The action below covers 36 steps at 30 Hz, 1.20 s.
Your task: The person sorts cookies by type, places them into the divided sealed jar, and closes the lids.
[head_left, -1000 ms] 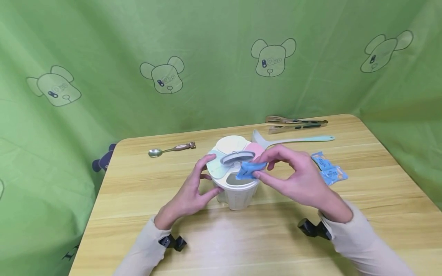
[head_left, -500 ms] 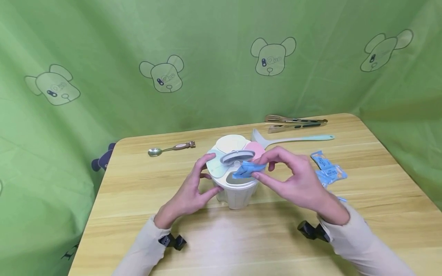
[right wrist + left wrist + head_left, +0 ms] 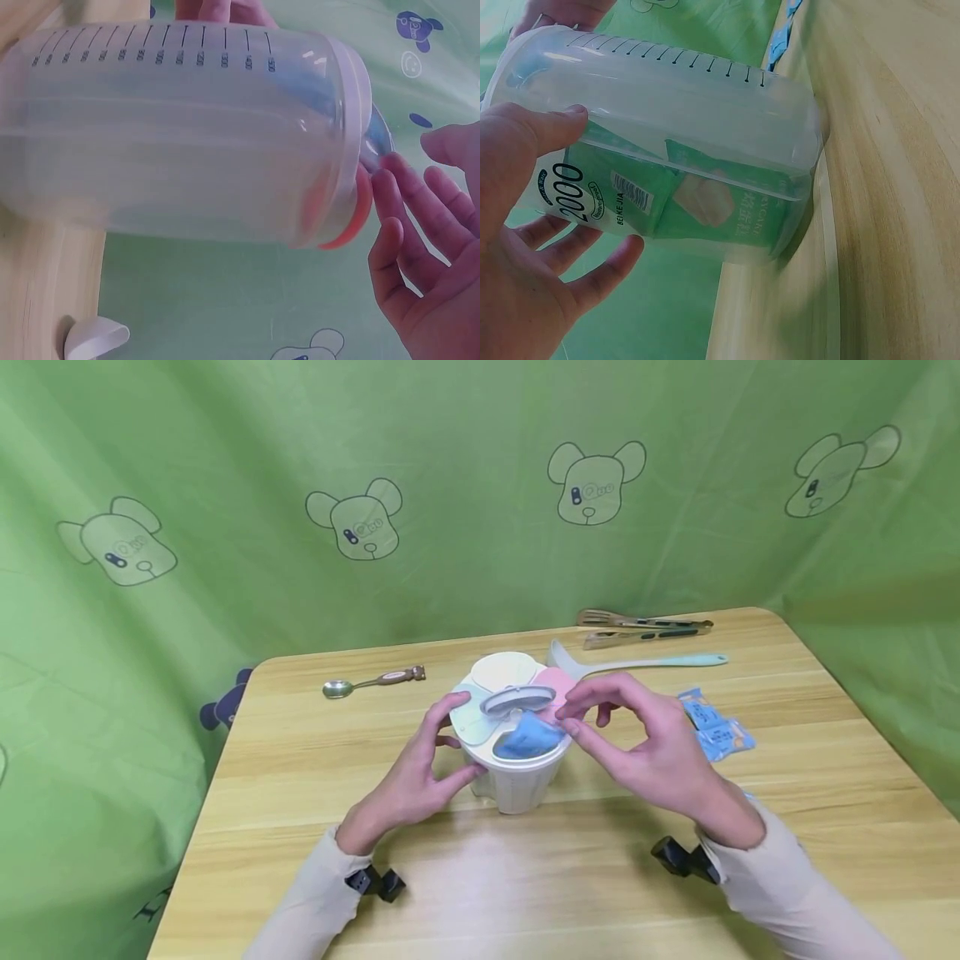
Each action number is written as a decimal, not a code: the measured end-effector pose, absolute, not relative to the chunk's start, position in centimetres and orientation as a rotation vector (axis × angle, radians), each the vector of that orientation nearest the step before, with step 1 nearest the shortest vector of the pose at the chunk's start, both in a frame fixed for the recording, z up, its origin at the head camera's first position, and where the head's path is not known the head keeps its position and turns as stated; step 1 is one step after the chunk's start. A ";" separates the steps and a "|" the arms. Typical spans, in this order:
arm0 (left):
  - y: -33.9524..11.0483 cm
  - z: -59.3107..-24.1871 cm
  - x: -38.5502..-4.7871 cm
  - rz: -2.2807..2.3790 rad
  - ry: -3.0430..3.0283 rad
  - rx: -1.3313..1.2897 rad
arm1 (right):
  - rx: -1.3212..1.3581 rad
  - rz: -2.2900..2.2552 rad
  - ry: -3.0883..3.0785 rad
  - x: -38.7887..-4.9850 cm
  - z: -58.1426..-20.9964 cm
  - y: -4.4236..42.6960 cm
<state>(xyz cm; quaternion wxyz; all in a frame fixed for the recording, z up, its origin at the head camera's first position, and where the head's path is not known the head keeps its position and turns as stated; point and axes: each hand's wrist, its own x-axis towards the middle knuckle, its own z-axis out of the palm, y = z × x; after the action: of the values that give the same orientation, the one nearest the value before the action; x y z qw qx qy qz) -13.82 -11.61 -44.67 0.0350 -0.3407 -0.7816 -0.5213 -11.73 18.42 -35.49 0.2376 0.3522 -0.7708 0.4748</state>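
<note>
A clear storage canister (image 3: 519, 789) stands upright on the table, topped by a white lid with several coloured flaps. Its grey flap (image 3: 517, 700) is raised over an opening. Sunk partly into that opening is a blue snack packet (image 3: 528, 737). My left hand (image 3: 411, 777) grips the canister from the left, thumb on its wall and fingers round its far side. Green packets (image 3: 720, 199) show through the wall in the left wrist view. Close to the packet's right end, my right hand (image 3: 652, 747) has its thumb and fingertips apart, holding nothing.
Several blue packets (image 3: 723, 739) lie to the right of the canister. Behind it are a ladle (image 3: 637, 666) with a mint handle and tongs (image 3: 641, 633). A spoon (image 3: 375, 682) with a brown handle lies at the left back. A green curtain (image 3: 465, 568) hangs behind the table.
The blue packet has dropped lower into the canister's opening, and my right thumb and fingertips have let go of it. My left hand has kept its place on the canister.
</note>
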 end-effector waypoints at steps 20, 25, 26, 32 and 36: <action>-11.6 -44.6 -13.8 -1.602 -2.401 -1.060 | 0.670 1.325 -2.155 -15.1 -36.7 25.3; -11.7 -44.6 -13.9 -1.610 -2.384 -1.072 | 0.499 1.362 -2.230 -15.9 -37.5 28.0; -11.7 -44.7 -14.0 -1.610 -2.379 -1.074 | 0.463 1.373 -2.246 -16.1 -37.6 28.5; -11.6 -44.7 -14.0 -1.618 -2.354 -1.084 | 0.275 1.335 -2.386 -17.4 -39.1 31.7; -11.5 -44.7 -14.0 -1.616 -2.347 -1.080 | 0.148 1.215 -2.520 -18.8 -41.4 34.4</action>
<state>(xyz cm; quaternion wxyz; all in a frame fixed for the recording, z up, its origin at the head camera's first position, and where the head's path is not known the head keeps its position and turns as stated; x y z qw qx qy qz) -14.01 -11.51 -44.67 0.0469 -0.3539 -0.7693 -0.5298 -18.84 34.39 -41.38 0.1691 0.0521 -0.8866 0.4275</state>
